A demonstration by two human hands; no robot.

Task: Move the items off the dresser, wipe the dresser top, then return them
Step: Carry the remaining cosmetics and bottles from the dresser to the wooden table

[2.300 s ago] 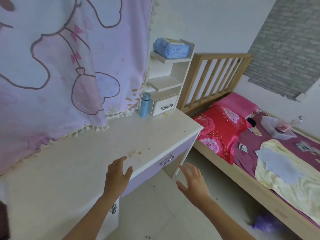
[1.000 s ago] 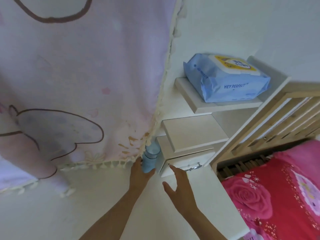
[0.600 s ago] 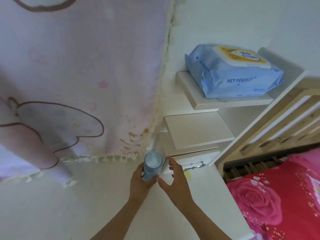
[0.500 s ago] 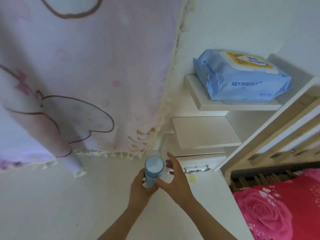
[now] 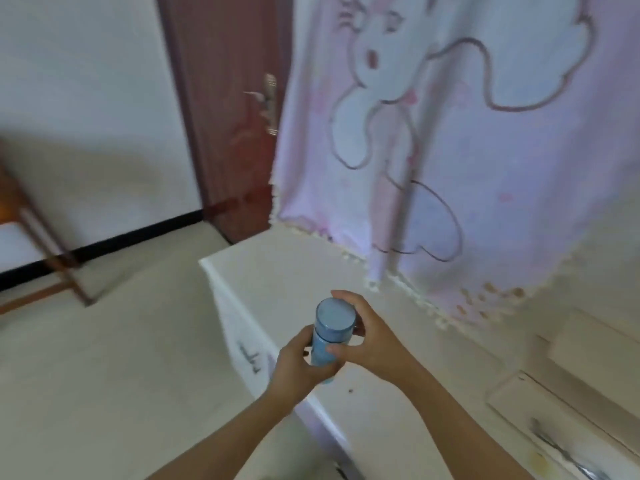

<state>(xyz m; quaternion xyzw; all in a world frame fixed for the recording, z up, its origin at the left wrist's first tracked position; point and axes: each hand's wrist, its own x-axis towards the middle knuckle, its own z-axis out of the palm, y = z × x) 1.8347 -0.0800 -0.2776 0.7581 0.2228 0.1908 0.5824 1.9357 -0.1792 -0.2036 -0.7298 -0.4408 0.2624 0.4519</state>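
A light blue bottle (image 5: 329,336) with a round blue cap is held upright above the front edge of the white dresser top (image 5: 294,268). My left hand (image 5: 299,370) grips its lower body from the left. My right hand (image 5: 372,341) wraps round its upper part from the right, thumb across the front. The bottle's base is hidden behind my left fingers. A small dark speck lies on the dresser surface just below my hands.
A pink cartoon curtain (image 5: 467,133) hangs over the back of the dresser. A small drawer unit (image 5: 568,403) stands on the dresser at the right. A dark red door (image 5: 235,109) is at the back; a wooden table leg (image 5: 52,251) at the left on the pale floor (image 5: 121,375).
The bottle has been lifted off the dresser's back corner and carried left in both hands. My view has swung left from the shelf and bed towards the door.
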